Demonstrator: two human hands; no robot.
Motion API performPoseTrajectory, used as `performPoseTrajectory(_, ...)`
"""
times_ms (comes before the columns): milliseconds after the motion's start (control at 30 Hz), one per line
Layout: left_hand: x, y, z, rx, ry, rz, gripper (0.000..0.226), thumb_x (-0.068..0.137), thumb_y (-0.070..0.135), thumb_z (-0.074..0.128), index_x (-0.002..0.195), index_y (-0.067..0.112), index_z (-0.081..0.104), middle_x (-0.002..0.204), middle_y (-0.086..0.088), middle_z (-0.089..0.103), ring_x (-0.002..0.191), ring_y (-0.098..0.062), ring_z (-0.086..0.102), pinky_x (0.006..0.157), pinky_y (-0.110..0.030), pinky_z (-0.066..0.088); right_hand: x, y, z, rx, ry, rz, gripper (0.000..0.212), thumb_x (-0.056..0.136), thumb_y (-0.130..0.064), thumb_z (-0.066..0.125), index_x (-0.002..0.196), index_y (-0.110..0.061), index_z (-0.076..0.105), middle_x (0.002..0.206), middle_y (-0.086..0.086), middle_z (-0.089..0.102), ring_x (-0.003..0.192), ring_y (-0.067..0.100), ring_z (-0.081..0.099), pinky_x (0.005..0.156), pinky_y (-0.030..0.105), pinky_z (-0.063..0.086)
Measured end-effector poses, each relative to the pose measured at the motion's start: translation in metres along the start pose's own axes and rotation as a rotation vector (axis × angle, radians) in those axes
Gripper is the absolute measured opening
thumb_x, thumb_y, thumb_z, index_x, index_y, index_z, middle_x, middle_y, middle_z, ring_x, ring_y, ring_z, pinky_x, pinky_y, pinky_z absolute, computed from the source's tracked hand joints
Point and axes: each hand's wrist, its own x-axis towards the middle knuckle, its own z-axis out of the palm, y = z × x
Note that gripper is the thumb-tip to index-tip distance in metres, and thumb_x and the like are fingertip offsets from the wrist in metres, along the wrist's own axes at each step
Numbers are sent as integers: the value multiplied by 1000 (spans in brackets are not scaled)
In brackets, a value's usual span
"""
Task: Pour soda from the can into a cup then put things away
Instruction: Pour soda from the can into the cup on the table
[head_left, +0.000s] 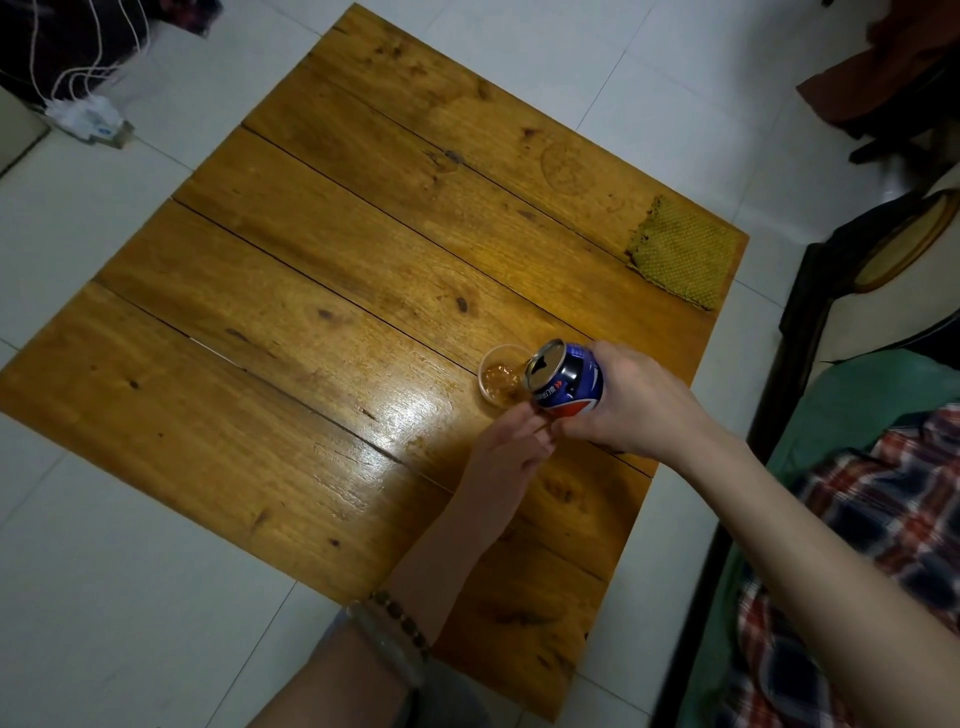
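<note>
- The can (570, 383) is blue, red and white. It is tipped over sideways, with its open top just above the cup (484, 388).
- The cup is small and clear. It stands on the bench (311, 322), near the right edge, with brown soda (497, 376) in it.
- The right hand (631, 408) comes in from the right. Its grip is curled round the back of the can and holds it up in the air.
- The left hand (511, 444) lies low on the bench, fingers stretched out to the near side of the cup.
- The can and the right hand cover those fingertips, so I cannot tell if that grip pinches the cup or only touches it.
- The left wrist has a bead bracelet (402, 621) and a pale bangle (384, 649).
- A yellow-green cloth (680, 257) lies flat at the far right corner of the bench, well apart from the cup.
- The bench stands on a floor of white tiles (104, 519).
- A white plug box with cords (85, 118) sits on the floor at the far left.
- A checked red and blue cloth (883, 519) is at the right, cut off by the edge.
</note>
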Motion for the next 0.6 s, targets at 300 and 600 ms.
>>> performPoseTrajectory(300, 1, -2, -1, 104, 13, 24, 43, 85, -12, 43, 110, 17, 61, 120, -10, 62, 115, -17, 58, 96, -27, 46, 0, 0, 0, 3, 6, -12, 65, 60, -54, 74, 110, -23, 47, 98, -3, 53, 88, 18, 51, 69, 31, 45)
performPoseTrajectory(600, 0, -3, -1, 153, -1, 26, 43, 89, -11, 43, 119, 18, 52, 113, 3, 59, 102, -7, 59, 87, -18, 48, -1, -1, -3, -5, 0, -11, 67, 60, -54, 73, 112, -23, 47, 100, -1, 53, 90, 19, 51, 76, 36, 48)
